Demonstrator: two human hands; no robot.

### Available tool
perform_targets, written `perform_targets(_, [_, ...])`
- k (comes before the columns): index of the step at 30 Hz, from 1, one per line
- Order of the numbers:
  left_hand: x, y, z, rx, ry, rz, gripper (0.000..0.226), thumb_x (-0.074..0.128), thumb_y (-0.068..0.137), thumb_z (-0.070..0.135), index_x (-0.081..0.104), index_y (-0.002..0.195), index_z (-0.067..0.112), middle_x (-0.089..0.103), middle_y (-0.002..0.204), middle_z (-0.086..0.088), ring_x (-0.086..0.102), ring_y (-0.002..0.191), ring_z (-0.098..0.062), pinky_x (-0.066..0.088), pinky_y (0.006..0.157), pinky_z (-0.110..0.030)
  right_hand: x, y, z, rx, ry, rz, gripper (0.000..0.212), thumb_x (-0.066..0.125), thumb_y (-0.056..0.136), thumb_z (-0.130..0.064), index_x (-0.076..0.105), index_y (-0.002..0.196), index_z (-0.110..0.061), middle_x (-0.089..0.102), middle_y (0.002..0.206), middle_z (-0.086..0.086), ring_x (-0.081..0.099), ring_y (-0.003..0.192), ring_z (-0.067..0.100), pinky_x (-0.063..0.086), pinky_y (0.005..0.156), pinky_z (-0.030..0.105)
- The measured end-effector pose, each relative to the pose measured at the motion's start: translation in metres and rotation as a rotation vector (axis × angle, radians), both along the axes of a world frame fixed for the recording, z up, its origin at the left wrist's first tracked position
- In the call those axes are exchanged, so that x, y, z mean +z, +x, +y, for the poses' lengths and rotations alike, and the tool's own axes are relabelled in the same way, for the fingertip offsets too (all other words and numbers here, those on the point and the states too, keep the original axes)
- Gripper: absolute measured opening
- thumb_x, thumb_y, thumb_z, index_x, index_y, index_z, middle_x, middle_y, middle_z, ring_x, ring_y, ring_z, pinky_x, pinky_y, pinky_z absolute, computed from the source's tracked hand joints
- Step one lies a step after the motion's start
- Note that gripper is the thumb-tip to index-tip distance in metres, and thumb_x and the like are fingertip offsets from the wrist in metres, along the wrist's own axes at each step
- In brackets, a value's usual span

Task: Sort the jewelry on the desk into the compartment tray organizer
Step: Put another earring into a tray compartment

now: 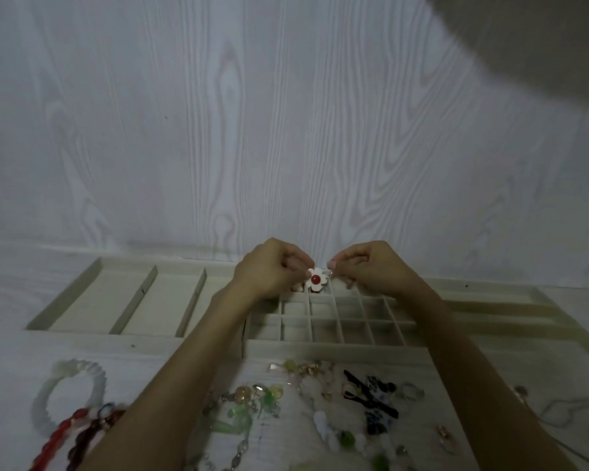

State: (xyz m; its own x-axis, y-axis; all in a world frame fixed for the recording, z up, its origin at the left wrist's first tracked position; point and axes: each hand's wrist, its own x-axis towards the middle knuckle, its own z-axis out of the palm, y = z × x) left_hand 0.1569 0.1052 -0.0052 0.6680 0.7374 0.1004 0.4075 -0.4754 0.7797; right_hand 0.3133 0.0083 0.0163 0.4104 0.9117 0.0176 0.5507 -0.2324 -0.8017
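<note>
1. Head view: both hands are raised together over the far row of the tray's (337, 348) small square compartments.
2. Left hand (269, 270) has its fingers curled and pinches the left edge of a flower piece (316, 279), white petals with a red bead at the centre.
3. Right hand (368, 266) is curled too, thumb and forefinger meeting at the flower's right edge; whether they grip the flower itself or a thin clear part attached to it, I cannot tell.
4. Flower sits between the two hands, held just above the grid, near its back row.
5. Tray lies on a pale wood-grain desk (7, 368); left of the grid are three long compartments (96, 300), and long narrow slots run to the right.
6. Near the camera, loose jewelry is spread on the desk: a white bracelet (53, 392) at left, red beads (65, 436) beside it, green and clear beads (252, 402) between the forearms, and a black piece (371, 392) just right of those.
7. Thin chain (558, 413) lies at far right, well apart from the tray's grid.
</note>
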Motion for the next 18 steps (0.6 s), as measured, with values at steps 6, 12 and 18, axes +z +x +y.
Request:
perform_targets(6, [-0.002, 0.005, -0.008, 0.059, 0.192, 0.096, 0.013, 0.067, 0.084, 0.029, 0.073, 0.095, 0.032, 0.072, 0.087, 0.014, 0.065, 0.085, -0.003, 0.053, 0.077, -0.028, -0.01, 0.003, 0.003, -0.035, -0.008, -0.05, 0.01, 0.074, 0.078, -0.029, 0.069, 0.075, -0.022, 0.068, 0.07, 0.0, 0.059, 0.06, 0.007, 0.044, 0.056, 0.019])
perform_targets(12, [-0.006, 0.012, -0.013, 0.102, 0.396, 0.195, 0.013, 0.068, 0.084, 0.03, 0.073, 0.095, 0.033, 0.069, 0.1, 0.008, 0.057, 0.101, -0.013, 0.051, 0.08, -0.032, -0.015, 0.002, 0.005, -0.038, -0.002, -0.09, 0.012, 0.077, 0.075, -0.032, 0.07, 0.073, -0.022, 0.063, 0.064, -0.007, 0.057, 0.062, 0.005, 0.044, 0.06, 0.019])
perform_targets(18, [-0.005, 0.011, -0.012, 0.062, 0.487, 0.303, 0.022, 0.06, 0.089, 0.033, 0.072, 0.107, 0.029, 0.063, 0.104, 0.004, 0.047, 0.101, -0.016, 0.041, 0.076, -0.029, -0.025, -0.007, 0.008, -0.079, 0.033, -0.253, 0.018, 0.076, 0.076, -0.036, 0.075, 0.083, -0.019, 0.058, 0.06, -0.009, 0.055, 0.062, 0.008, 0.046, 0.062, 0.026])
